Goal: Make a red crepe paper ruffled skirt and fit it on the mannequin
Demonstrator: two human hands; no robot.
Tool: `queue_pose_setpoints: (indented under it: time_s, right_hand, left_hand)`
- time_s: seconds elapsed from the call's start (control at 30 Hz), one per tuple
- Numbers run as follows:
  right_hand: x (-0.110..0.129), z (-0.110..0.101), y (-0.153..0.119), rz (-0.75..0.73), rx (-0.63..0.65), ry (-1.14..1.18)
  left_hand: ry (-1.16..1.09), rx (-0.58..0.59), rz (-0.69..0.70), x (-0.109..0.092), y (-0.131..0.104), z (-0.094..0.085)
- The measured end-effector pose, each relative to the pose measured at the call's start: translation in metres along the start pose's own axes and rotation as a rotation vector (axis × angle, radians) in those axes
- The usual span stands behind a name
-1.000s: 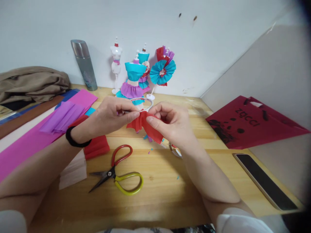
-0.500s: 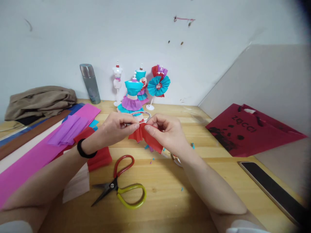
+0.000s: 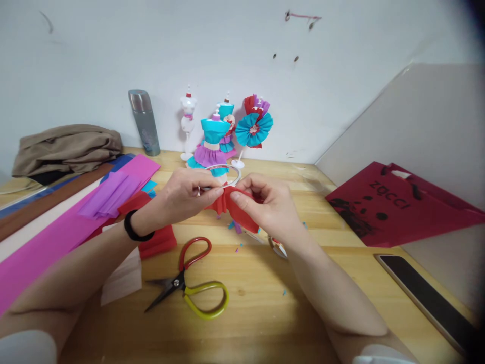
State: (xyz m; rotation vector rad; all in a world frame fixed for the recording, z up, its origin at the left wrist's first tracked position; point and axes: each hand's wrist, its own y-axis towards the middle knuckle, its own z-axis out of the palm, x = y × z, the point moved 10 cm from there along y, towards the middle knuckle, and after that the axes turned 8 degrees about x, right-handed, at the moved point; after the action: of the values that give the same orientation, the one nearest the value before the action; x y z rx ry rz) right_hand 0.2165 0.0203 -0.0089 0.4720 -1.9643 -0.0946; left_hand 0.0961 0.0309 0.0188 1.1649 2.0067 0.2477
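A piece of red crepe paper (image 3: 242, 215) with gathered folds hangs between both hands. My left hand (image 3: 191, 194) pinches its upper left edge between thumb and fingers. On its right part, my right hand (image 3: 263, 199) grips with thumb and bent fingers. Just behind the hands is a white ring (image 3: 235, 174), partly hidden by them. Scissors (image 3: 178, 283) with one red and one yellow handle lie spread on the table below my left hand. A roll of tape (image 3: 278, 247) sits partly under my right wrist.
Small mannequins in paper dresses (image 3: 215, 131) stand along the wall beside a grey bottle (image 3: 146, 124). Coloured paper strips (image 3: 49, 242) and a brown cloth (image 3: 68, 149) lie left. A red bag (image 3: 397, 207) and a phone (image 3: 420, 298) are at right.
The view has shifted slightly. My right fingers have moved along the red paper, whose right part now hangs more rounded beneath them. Both hands still hold it.
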Motion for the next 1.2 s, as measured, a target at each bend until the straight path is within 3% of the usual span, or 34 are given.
queue_pose_setpoints:
  time_s: [0.67, 1.2]
  right_hand:
    - [0.003, -0.005, -0.001, -0.012, -0.035, -0.056]
    - [0.012, -0.007, -0.006, -0.071, -0.052, -0.084]
  left_hand:
    - [0.113, -0.057, 0.124, -0.013, -0.001, -0.006]
    - [0.118, -0.070, 0.122, -0.014, -0.004, -0.010]
